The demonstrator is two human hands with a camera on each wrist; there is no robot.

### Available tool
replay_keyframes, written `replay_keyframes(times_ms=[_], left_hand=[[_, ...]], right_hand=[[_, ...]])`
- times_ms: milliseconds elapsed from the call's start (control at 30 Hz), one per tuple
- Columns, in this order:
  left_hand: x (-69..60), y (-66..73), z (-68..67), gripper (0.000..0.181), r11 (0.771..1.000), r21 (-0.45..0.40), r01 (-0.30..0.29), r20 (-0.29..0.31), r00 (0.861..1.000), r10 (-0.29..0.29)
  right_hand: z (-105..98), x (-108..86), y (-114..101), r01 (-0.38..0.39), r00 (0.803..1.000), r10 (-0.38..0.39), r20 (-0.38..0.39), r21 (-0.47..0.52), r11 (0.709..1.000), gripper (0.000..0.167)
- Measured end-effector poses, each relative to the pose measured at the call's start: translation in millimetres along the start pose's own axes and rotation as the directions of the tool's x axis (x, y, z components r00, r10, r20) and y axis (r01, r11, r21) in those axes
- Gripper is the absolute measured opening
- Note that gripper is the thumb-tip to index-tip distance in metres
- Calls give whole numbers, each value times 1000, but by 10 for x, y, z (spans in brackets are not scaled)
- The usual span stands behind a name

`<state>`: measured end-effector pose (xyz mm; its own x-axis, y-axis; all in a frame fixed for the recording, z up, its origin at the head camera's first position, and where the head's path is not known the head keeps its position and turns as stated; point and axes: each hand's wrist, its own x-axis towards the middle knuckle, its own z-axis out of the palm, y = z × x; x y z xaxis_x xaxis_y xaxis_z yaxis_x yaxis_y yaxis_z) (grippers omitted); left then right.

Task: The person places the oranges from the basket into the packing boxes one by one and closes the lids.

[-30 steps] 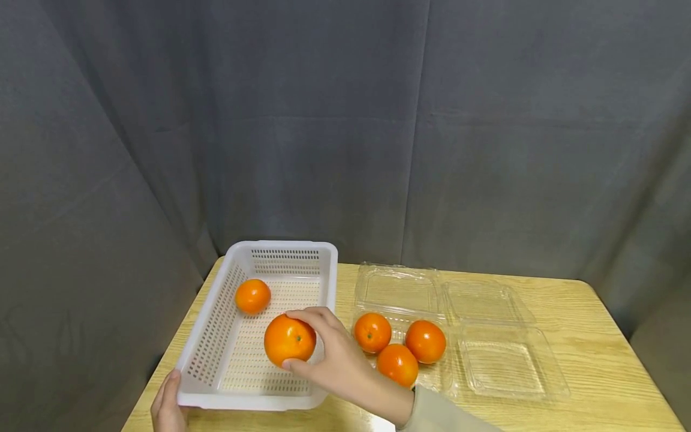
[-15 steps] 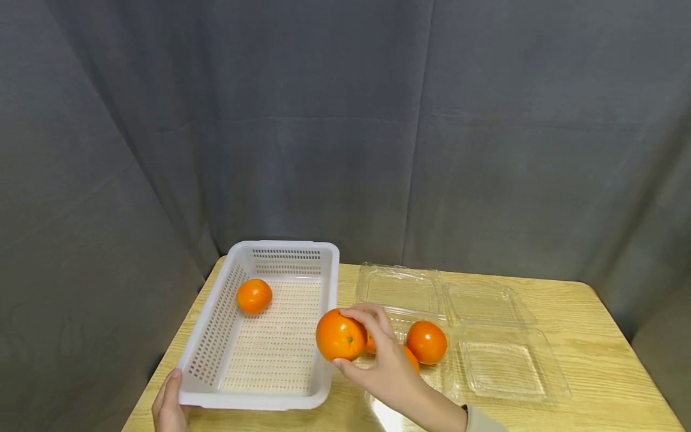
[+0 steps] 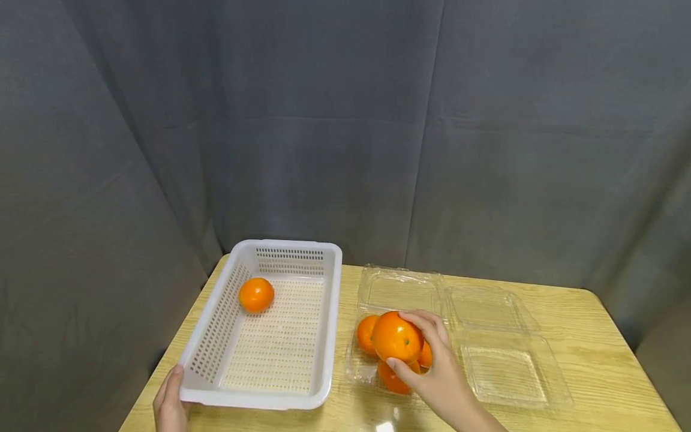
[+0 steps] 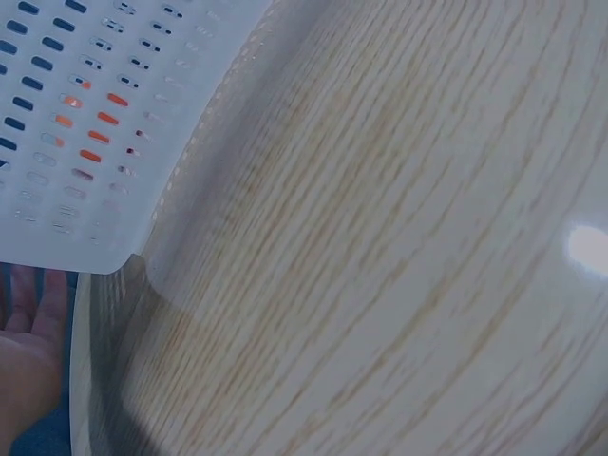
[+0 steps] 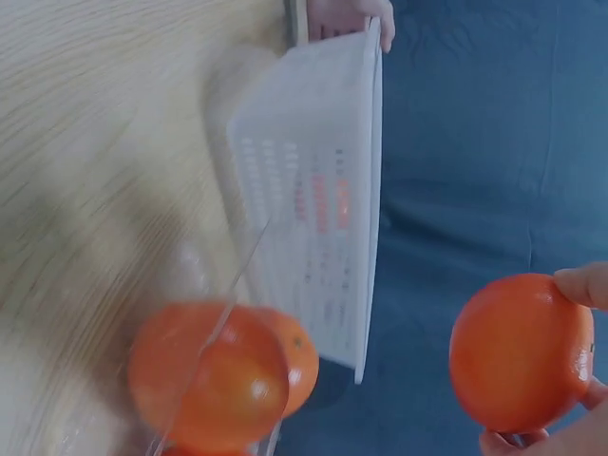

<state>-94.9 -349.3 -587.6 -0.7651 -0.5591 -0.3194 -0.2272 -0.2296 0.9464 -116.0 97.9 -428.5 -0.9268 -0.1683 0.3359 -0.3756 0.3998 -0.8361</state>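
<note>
My right hand (image 3: 445,375) holds an orange (image 3: 397,337) between thumb and fingers, above the near part of the left clear clamshell (image 3: 356,369), where three other oranges sit, partly covered by it. In the right wrist view the held orange (image 5: 518,351) is raised off the oranges (image 5: 209,375) below. A white perforated basket (image 3: 332,300) stands at the left with one orange (image 3: 256,295) inside. At its near left corner my left hand (image 3: 171,402) grips the rim, thumb on top; the left wrist view shows the fingers (image 4: 43,304) low beside the basket (image 4: 104,218).
A second clear clamshell (image 3: 507,372) lies lid-up and spread on the wooden table (image 3: 599,360), right of the first. The first one's raised lid (image 3: 399,291) lies toward the back. Grey curtains (image 3: 324,120) hang behind and at both sides.
My right hand has carried the orange rightward, from over the basket to over the left clamshell. My left hand keeps its place on the basket corner.
</note>
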Motion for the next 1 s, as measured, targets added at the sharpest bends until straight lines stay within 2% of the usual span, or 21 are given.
replay_keyframes(times_ms=[200, 300, 433, 533, 700, 833, 1000], left_hand=[[-243, 211, 63, 65, 999, -13, -36, 40, 999, 36], [-346, 324, 101, 57, 1000, -9, -18, 37, 999, 18], [-383, 383, 119, 47, 1000, 6, 17, 28, 999, -17], [-361, 350, 106, 46, 1000, 1, 8, 25, 1000, -8], [-292, 256, 66, 50, 1000, -12, -21, 34, 999, 21], [-302, 267, 81, 58, 1000, -9, -14, 39, 999, 14], [-318, 292, 124, 58, 1000, -17, -2, 19, 1000, 3]], right_hand=[[-255, -51, 99, -11, 999, 6, -54, -88, 996, 66], [-376, -54, 145, -20, 996, 12, -87, -92, 996, 67], [-514, -49, 212, -31, 992, 20, -122, -87, 996, 67], [-603, -56, 265, -106, 987, 96, -130, -71, 992, 66], [-732, -97, 352, -278, 954, 274, -124, -20, 960, 69], [-822, -143, 447, -352, 928, 346, -139, -19, 936, 71], [-938, -218, 601, -438, 893, 431, -129, -25, 899, 76]])
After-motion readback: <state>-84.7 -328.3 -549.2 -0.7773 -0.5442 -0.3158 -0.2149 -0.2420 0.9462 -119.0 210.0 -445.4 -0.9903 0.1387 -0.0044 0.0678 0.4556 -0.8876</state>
